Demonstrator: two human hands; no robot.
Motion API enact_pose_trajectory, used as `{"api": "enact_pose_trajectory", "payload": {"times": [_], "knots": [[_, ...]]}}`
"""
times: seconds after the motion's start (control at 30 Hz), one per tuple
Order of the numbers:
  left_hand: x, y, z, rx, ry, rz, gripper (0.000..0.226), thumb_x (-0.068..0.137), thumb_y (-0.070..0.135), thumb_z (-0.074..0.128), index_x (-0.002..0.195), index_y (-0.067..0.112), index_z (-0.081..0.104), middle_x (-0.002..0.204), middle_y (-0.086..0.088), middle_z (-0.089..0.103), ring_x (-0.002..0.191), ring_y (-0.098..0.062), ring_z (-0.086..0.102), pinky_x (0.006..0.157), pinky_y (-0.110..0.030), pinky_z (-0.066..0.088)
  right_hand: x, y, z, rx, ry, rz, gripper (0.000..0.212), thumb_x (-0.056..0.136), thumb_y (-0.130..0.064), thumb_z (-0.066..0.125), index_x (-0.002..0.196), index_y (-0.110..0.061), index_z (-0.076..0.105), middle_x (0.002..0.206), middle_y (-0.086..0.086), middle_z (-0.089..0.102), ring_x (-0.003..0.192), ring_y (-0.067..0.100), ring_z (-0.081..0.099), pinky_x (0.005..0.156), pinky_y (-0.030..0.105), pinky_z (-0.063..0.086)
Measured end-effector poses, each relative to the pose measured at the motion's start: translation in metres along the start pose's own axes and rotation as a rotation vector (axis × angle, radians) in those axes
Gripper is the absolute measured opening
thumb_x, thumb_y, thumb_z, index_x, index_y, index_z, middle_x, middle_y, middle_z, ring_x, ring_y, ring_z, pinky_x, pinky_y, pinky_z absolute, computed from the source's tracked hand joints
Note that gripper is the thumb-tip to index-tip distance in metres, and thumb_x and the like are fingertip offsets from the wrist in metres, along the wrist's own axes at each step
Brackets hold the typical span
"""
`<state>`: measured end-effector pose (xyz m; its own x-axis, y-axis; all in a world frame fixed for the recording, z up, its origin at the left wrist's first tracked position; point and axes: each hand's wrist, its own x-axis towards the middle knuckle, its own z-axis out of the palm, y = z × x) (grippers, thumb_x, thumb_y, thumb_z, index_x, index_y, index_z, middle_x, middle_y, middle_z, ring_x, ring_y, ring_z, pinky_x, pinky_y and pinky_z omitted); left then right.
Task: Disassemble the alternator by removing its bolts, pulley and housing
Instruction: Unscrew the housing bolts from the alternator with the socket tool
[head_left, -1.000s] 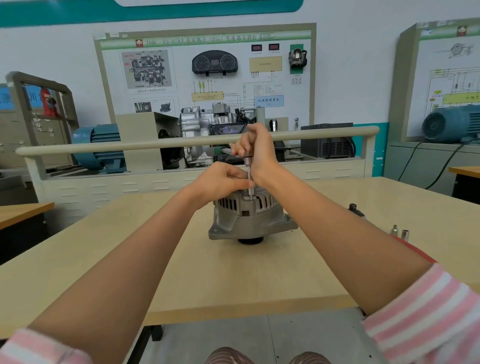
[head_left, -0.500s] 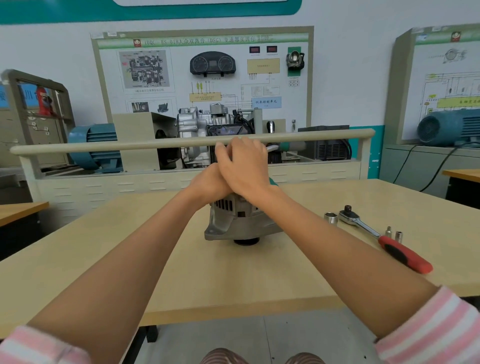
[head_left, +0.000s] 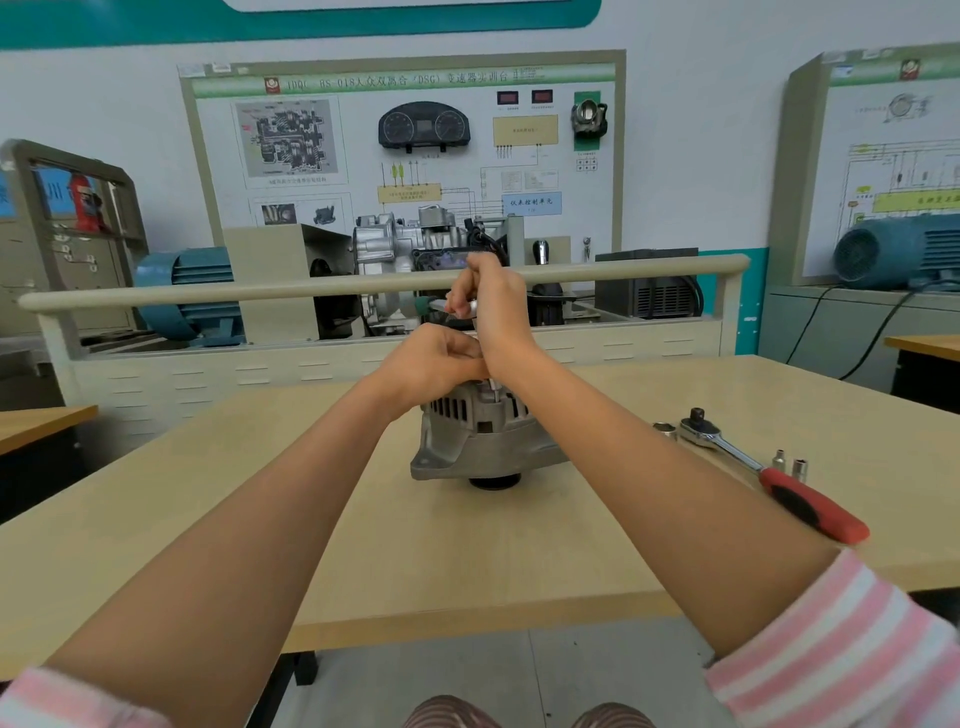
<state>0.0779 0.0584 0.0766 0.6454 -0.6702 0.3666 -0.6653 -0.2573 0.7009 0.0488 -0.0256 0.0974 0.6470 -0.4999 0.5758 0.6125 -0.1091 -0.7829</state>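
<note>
A silver alternator (head_left: 483, 436) stands on the wooden table (head_left: 467, 561), pulley side down, its dark pulley (head_left: 493, 482) just showing underneath. My right hand (head_left: 493, 306) is raised above it and grips the handle of a thin driver tool (head_left: 491, 387), whose metal shaft drops to a bolt on the alternator's top. My left hand (head_left: 436, 364) rests curled on the top of the housing beside the shaft, fingers around its lower part. The bolt head itself is hidden by my hands.
A ratchet wrench with a red handle (head_left: 769, 473) lies on the table to the right, with a socket (head_left: 665, 428) by its head and two small sockets (head_left: 789, 462) near the handle. A rail (head_left: 208, 291) and training equipment stand behind the table.
My right hand has risen from the alternator's top, back up on the driver handle. The view has shifted slightly, so the wrench shows fully on the right.
</note>
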Motion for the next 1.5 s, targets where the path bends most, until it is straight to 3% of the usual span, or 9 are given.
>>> {"api": "enact_pose_trajectory", "payload": {"times": [0.13,0.23,0.33,0.6,0.8,1.1,1.27,1.37,1.5], "knots": [[0.001,0.0,0.0,0.051,0.034,-0.007,0.02,0.086,0.004,0.064,0.07,0.015,0.067,0.068,0.002,0.07,0.072,-0.013,0.062,0.073,-0.024,0.051,-0.007,0.004,-0.003,-0.344,0.036,-0.23,0.05,0.098,-0.017,0.037,0.05,-0.015,0.048,0.051,-0.002,0.048,0.054,0.01,0.045,0.065,0.029,0.04],[0.001,0.003,0.0,0.186,0.054,0.032,0.024,0.091,0.002,0.054,0.114,0.002,0.061,0.108,-0.019,0.065,0.101,-0.03,0.059,0.091,-0.047,0.05,-0.016,0.01,-0.003,-1.127,0.108,-0.518,0.032,0.095,-0.027,0.04,0.076,-0.011,0.061,0.077,0.004,0.061,0.075,0.018,0.054,0.075,0.035,0.037],[0.0,0.007,0.001,0.23,0.052,0.045,0.045,0.091,0.004,0.054,0.135,0.009,0.046,0.121,-0.017,0.06,0.113,-0.036,0.055,0.095,-0.052,0.047,-0.017,0.004,-0.006,-1.52,0.199,-0.444,0.041,0.091,-0.035,0.038,0.106,-0.004,0.06,0.104,0.013,0.063,0.097,0.03,0.054,0.086,0.038,0.035],[0.0,0.003,0.001,0.168,0.059,0.004,0.028,0.088,0.009,0.056,0.116,0.004,0.061,0.109,-0.02,0.066,0.105,-0.037,0.06,0.092,-0.053,0.049,-0.016,0.006,-0.015,-1.431,0.141,-0.393,0.04,0.09,-0.034,0.041,0.111,-0.005,0.059,0.112,0.011,0.061,0.114,0.027,0.049,0.113,0.041,0.016],[0.001,0.002,0.002,0.067,-0.012,0.003,0.006,0.085,0.017,0.068,0.08,0.016,0.07,0.089,-0.01,0.073,0.094,-0.025,0.067,0.097,-0.048,0.049,-0.001,0.001,-0.02,-0.74,-0.051,-0.232,0.037,0.09,-0.017,0.048,0.054,-0.016,0.036,0.054,-0.003,0.04,0.056,0.013,0.038,0.062,0.03,0.035],[0.0,0.002,-0.001,-0.01,-0.072,0.016,0.007,0.086,0.016,0.07,0.092,0.015,0.073,0.086,-0.002,0.072,0.083,-0.011,0.066,0.093,-0.029,0.051,0.014,0.0,-0.015,0.122,-0.1,0.103,0.059,0.096,-0.019,0.034,0.038,-0.013,0.038,0.05,0.011,0.037,0.056,0.018,0.053,0.076,0.026,0.047],[-0.001,0.002,0.001,0.055,-0.02,0.024,0.006,0.085,0.007,0.067,0.089,0.01,0.071,0.09,-0.01,0.072,0.09,-0.02,0.065,0.095,-0.041,0.051,-0.003,0.008,-0.017,-0.666,0.033,-0.32,0.037,0.094,-0.016,0.042,0.056,-0.015,0.044,0.056,-0.003,0.044,0.057,0.011,0.043,0.058,0.028,0.036],[0.001,0.002,0.001,0.136,0.045,0.006,0.024,0.086,0.008,0.06,0.109,0.001,0.064,0.105,-0.02,0.067,0.104,-0.034,0.061,0.094,-0.052,0.048,-0.013,0.013,-0.015,-1.402,0.184,-0.5,0.031,0.091,-0.032,0.042,0.09,-0.008,0.062,0.087,0.007,0.062,0.086,0.024,0.055,0.081,0.036,0.036],[0.0,0.003,0.002,0.171,0.036,0.01,0.025,0.087,0.011,0.057,0.109,0.002,0.064,0.105,-0.02,0.067,0.104,-0.036,0.06,0.094,-0.053,0.048,-0.013,0.009,-0.015,-1.308,0.185,-0.525,0.035,0.092,-0.035,0.04,0.085,-0.009,0.061,0.081,0.004,0.058,0.084,0.024,0.053,0.084,0.036,0.033]]}}
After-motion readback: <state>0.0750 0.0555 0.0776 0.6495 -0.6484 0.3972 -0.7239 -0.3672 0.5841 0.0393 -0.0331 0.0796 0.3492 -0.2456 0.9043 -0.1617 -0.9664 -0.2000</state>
